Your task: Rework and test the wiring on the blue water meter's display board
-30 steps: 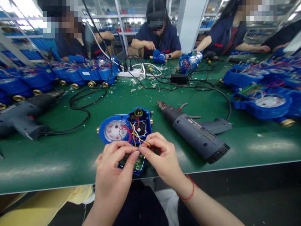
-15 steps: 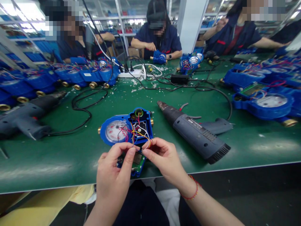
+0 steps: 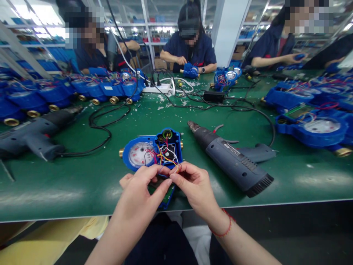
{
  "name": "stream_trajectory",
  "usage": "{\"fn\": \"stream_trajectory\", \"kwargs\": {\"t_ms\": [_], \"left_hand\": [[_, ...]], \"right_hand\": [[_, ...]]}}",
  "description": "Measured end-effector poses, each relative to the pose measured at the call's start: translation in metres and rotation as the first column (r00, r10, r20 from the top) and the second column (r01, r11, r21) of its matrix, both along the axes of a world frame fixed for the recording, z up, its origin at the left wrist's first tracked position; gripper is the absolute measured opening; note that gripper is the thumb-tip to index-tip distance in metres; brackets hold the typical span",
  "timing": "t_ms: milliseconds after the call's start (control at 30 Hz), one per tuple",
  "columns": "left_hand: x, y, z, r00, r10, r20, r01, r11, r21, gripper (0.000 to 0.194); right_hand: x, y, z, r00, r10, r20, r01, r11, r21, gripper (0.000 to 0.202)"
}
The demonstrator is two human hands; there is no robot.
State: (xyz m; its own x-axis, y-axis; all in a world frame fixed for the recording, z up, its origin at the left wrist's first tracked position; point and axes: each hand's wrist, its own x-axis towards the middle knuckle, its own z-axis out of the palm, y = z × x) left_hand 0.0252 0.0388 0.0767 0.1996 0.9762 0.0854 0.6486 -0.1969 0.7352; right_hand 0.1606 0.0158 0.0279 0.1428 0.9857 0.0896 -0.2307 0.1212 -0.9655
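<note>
Meter [image 3: 153, 143] lies open on the green table [image 3: 149, 117], centre of frame, just above both hands as pictured. Long axis runs across the frame, nearly level, right end slightly higher: dial [image 3: 141, 154] to the left, wired compartment to the right.

Wires [image 3: 173, 156] drop from the compartment to the fingertips. Left hand [image 3: 168, 175]: thumb and forefinger in a narrow pinch on wires, below the dial end. Right hand [image 3: 174, 173]: tight pinch on wires, at the compartment's lower right corner, so the nearer of the two to that compartment. Fingertips of both hands meet or almost meet; which strand sits in which pinch is too small to tell.

Board [image 3: 169, 193] partly covered by the left hand, lower centre. Heat gun [image 3: 231, 160] right of centre, nozzle toward upper left, apart from the right hand.
</note>
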Motion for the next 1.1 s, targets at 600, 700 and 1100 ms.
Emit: {"fn": "stream_trajectory", "kwargs": {"t_ms": [600,700,1100], "left_hand": [[-0.003,0.007,0.002,0.993,-0.1,-0.058,0.099,0.995,-0.021,0.026],[-0.003,0.007,0.0,0.993,-0.091,-0.07,0.091,0.996,0.0,0.026],[-0.001,0.009,-0.001,0.946,-0.222,-0.236,0.234,0.972,0.023,0.018]], "right_hand": [[-0.006,-0.004,-0.012,0.986,-0.129,0.108,0.113,0.983,0.142,0.01],[-0.005,-0.003,-0.011,0.989,-0.106,0.106,0.102,0.994,0.044,0.002],[0.001,-0.011,-0.007,0.791,-0.111,0.602,-0.04,0.972,0.231,0.017]]}}
